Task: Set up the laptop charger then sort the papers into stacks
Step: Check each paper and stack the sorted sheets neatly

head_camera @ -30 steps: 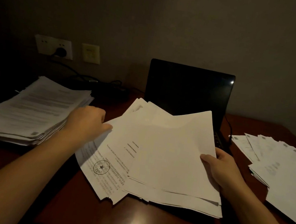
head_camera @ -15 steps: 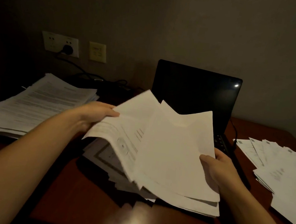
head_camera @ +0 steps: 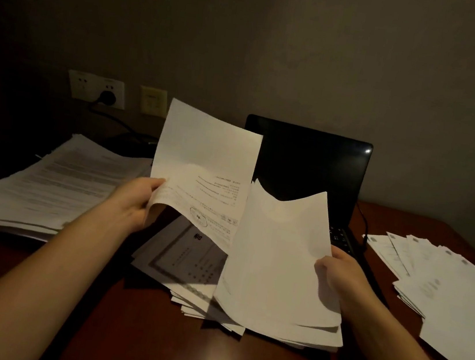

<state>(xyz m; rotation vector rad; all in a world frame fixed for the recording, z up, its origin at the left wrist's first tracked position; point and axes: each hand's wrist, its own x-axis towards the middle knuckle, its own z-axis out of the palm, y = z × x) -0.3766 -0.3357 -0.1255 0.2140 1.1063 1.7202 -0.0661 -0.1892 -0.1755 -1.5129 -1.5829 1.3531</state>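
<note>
My left hand (head_camera: 133,202) pinches the left edge of a printed sheet (head_camera: 200,175) with a round stamp and holds it upright above the desk. My right hand (head_camera: 339,271) grips the right edge of a bundle of white papers (head_camera: 277,260), tilted up off a loose pile of papers (head_camera: 186,257) lying on the desk. Behind them stands the open black laptop (head_camera: 307,165), its screen dark. A black plug (head_camera: 106,97) sits in the wall socket, its cable running down behind the desk.
A thick stack of printed pages (head_camera: 48,185) lies at the left on the dark wooden desk (head_camera: 148,343). A fanned spread of white sheets (head_camera: 443,282) covers the right side. A cable (head_camera: 361,217) runs beside the laptop's right edge.
My left hand has lifted the stamped sheet from the fanned bundle up to a near-vertical pose. The right hand raised its bundle slightly, uncovering the pile beneath.
</note>
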